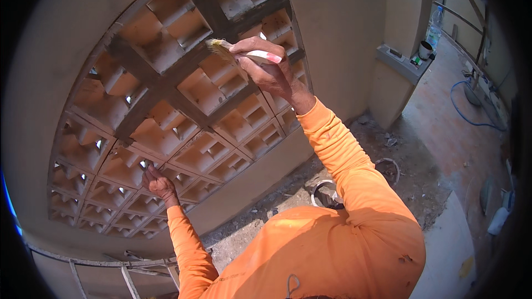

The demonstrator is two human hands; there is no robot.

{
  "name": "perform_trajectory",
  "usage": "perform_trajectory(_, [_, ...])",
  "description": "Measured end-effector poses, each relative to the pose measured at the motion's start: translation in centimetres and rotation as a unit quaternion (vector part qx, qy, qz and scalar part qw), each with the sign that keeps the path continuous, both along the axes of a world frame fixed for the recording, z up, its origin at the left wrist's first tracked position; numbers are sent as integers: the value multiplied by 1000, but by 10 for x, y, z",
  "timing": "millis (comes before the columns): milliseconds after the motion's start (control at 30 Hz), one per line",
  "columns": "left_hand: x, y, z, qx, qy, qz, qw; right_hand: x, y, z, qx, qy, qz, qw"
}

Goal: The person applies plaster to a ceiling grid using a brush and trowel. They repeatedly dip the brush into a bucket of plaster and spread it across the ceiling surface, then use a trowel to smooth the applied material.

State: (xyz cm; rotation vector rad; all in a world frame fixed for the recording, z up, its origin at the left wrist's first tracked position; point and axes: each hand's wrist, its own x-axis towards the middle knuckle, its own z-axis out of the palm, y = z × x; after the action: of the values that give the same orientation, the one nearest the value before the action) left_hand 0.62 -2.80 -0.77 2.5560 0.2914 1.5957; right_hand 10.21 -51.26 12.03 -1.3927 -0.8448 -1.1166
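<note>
A paintbrush [220, 46] with pale bristles and a white, red-marked handle is gripped in my right hand [271, 72]. Its bristles meet a dark grey band at the upper part of a breeze-block lattice [191, 152]. The lattice has square, stepped openings. Dark grey coating covers several joints across its upper part, while the lower joints are paler. Lower down and to the left, my left hand [159, 184] has its fingers bent over the edge of a block. Both forearms are in orange sleeves.
A pillar ledge [402, 62] at the right carries a dark cup [425, 50], with a plastic bottle [436, 21] just beyond. A round bucket [326, 194] stands on the rubble-strewn ground below. A blue hose [471, 119] lies farther right. Metal scaffold bars [128, 281] cross the lower left.
</note>
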Motion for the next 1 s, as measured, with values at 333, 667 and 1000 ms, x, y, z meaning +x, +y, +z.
perform_trajectory(333, [-2,2,0,-8,10,14,1000,33,-45,17,164,-9,-308,937])
perform_trajectory(667, [-1,2,0,-28,39,49,998,16,-61,20,179,21,-268,946])
perform_trajectory(1000, [1,7,-3,13,16,15,1000,19,-43,22,220,-6,-348,911])
